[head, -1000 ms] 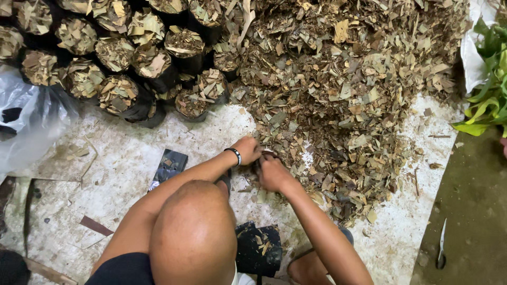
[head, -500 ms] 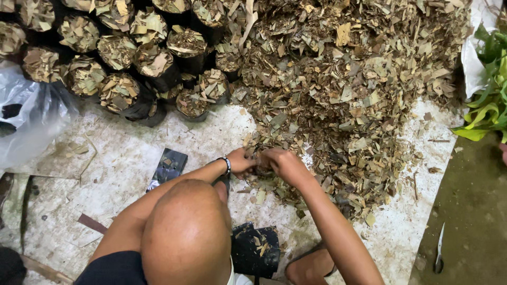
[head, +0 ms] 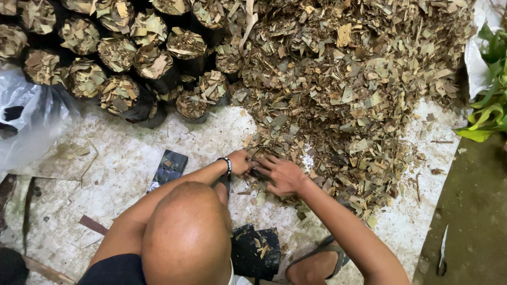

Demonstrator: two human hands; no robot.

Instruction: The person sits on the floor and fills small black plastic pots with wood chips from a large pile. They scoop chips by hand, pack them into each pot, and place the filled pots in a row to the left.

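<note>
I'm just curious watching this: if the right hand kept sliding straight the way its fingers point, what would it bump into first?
The right hand points left, toward the left hand. Those fingers look like the first thing in line, with dry leaf scraps under both; whether the hands already touch is unclear.

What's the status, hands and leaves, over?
Left hand and right hand together, fingers down in the edge of the dry leaf pile. Grip unclear. Filled black bags stand apart, nothing blocking.
</note>
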